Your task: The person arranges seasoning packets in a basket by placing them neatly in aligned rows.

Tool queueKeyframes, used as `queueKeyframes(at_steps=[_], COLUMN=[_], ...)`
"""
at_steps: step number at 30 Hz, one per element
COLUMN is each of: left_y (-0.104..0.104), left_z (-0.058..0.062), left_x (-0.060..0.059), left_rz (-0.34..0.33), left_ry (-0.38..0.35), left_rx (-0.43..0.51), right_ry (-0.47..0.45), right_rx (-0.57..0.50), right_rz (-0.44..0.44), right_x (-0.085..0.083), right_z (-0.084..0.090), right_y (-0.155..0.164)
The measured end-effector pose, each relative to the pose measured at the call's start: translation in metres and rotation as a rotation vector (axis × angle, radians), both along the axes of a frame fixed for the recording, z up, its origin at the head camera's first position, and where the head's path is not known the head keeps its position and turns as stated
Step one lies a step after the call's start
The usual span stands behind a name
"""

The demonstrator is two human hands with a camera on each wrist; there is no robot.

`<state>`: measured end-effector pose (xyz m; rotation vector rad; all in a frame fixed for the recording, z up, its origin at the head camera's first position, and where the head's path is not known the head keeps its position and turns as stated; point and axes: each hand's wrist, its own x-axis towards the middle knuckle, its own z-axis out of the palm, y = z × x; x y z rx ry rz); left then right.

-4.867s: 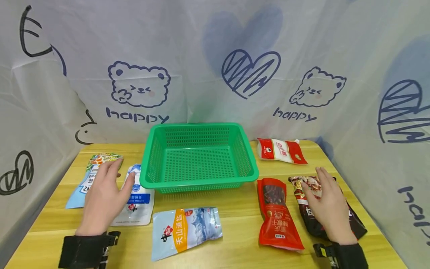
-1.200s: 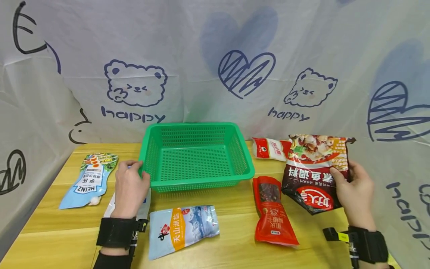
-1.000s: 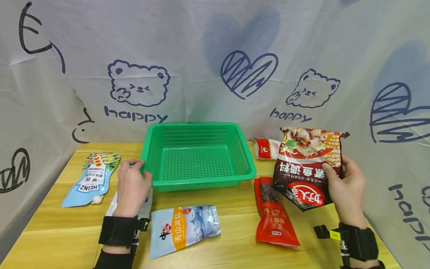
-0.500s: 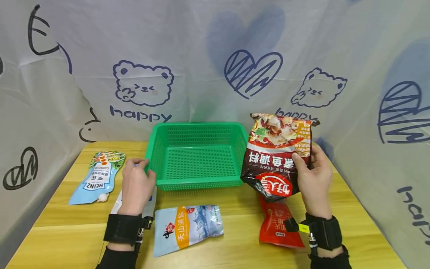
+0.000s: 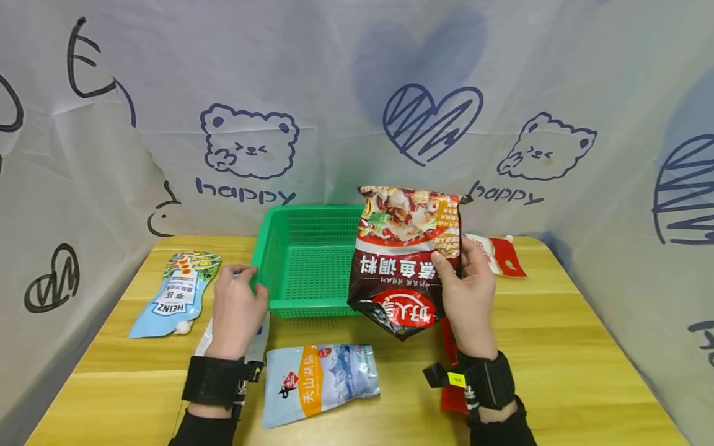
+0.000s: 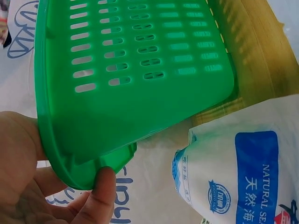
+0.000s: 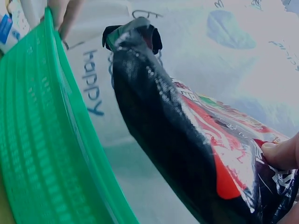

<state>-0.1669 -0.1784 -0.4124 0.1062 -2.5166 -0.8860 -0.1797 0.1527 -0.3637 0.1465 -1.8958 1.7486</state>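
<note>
My right hand (image 5: 468, 297) pinches the right edge of a dark red-brown fish seasoning packet (image 5: 398, 260), thumb on its front. The packet hangs upright over the right part of the green plastic basket (image 5: 312, 308) and hides that part in the head view. In the right wrist view the packet's black underside (image 7: 145, 107) shows beside the basket wall (image 7: 37, 121). My left hand (image 5: 238, 313) grips the basket's left rim; the left wrist view shows thumb and fingers (image 6: 105, 189) on either side of the rim (image 6: 44, 116).
Below my left hand lies a white sea salt pouch (image 6: 224, 172), mostly covered in the head view. A blue Heinz pouch (image 5: 175, 294) is at left, a lake salt bag (image 5: 320, 381) in front. A red packet (image 5: 453, 399) is partly hidden by my right wrist; a red-white bag (image 5: 507, 257) lies behind.
My right hand has lifted the seasoning packet off the table's right side and carried it left to the basket. My left hand has moved from above the pouches onto the basket rim.
</note>
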Motion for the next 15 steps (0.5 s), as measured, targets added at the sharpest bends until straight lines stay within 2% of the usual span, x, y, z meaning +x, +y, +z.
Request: queueKeyframes(at_steps=[8, 15], left_y=[0.000, -0.002], left_z=[0.000, 0.000], left_x=[-0.001, -0.001], left_rz=[0.008, -0.011], left_ry=[-0.001, -0.018], left_rx=[-0.005, -0.008], right_ry=[0.037, 0.056], right_rx=[0.018, 0.050], right_rz=[0.080, 0.152], right_x=[-0.006, -0.008], right_z=[0.001, -0.001], right_y=[-0.024, -0.035])
